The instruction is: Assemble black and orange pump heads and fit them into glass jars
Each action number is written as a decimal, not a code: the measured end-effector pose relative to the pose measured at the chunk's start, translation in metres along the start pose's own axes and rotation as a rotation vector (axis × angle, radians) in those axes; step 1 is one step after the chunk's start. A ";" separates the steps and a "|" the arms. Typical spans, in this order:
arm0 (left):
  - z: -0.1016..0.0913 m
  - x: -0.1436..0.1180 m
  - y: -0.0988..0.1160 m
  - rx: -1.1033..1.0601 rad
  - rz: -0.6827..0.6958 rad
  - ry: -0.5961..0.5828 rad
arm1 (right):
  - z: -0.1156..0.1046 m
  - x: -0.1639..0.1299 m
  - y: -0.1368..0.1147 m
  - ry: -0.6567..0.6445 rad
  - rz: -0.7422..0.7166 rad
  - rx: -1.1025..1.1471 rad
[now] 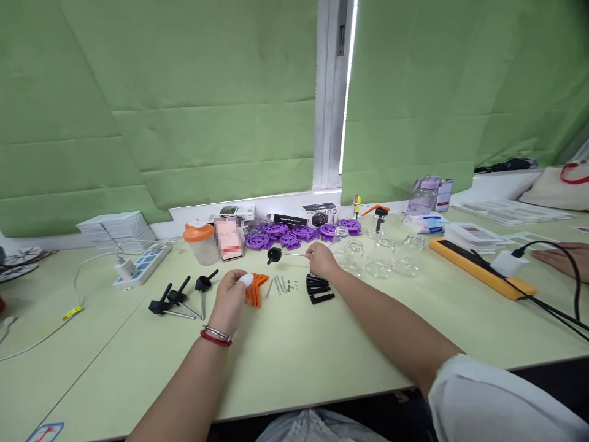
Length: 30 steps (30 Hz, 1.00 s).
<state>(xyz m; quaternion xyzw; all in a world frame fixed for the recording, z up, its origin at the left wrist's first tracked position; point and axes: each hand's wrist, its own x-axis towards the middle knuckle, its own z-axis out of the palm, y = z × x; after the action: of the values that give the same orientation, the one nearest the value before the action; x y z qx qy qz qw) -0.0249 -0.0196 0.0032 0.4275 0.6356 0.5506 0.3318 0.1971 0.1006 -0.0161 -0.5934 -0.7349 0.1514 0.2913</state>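
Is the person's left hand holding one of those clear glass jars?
No, the left hand rests by the orange pieces on the table, while the glass jars stand untouched farther right, beyond the right hand.

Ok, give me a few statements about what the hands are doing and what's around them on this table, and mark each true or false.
1. The right hand holds a thin metal rod with a black end. True.
2. The left hand rests on the purple parts. False: it is at the orange pieces; the purple parts lie farther back.
3. Clear glass jars stand right of the right hand. True.
4. The left wrist is bare. False: it wears bracelets.
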 end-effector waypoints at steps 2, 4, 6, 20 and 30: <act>-0.015 0.013 0.001 0.199 0.017 0.066 | 0.011 0.018 0.007 -0.028 0.057 -0.006; -0.033 0.028 -0.001 0.464 0.091 0.133 | 0.020 0.029 0.015 -0.052 0.101 -0.015; -0.051 0.044 -0.005 0.799 0.175 0.205 | 0.027 0.036 0.022 -0.067 0.125 -0.027; -0.070 0.071 -0.031 1.265 0.034 0.038 | 0.027 0.043 0.035 -0.133 0.071 -0.137; -0.070 0.070 -0.037 1.173 0.043 0.051 | 0.022 0.001 -0.015 -0.114 -0.181 -0.116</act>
<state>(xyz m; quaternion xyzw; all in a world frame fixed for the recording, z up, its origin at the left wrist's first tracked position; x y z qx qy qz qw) -0.1227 0.0143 -0.0174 0.5390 0.8331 0.1237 0.0134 0.1716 0.1007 -0.0250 -0.5309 -0.8084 0.1149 0.2269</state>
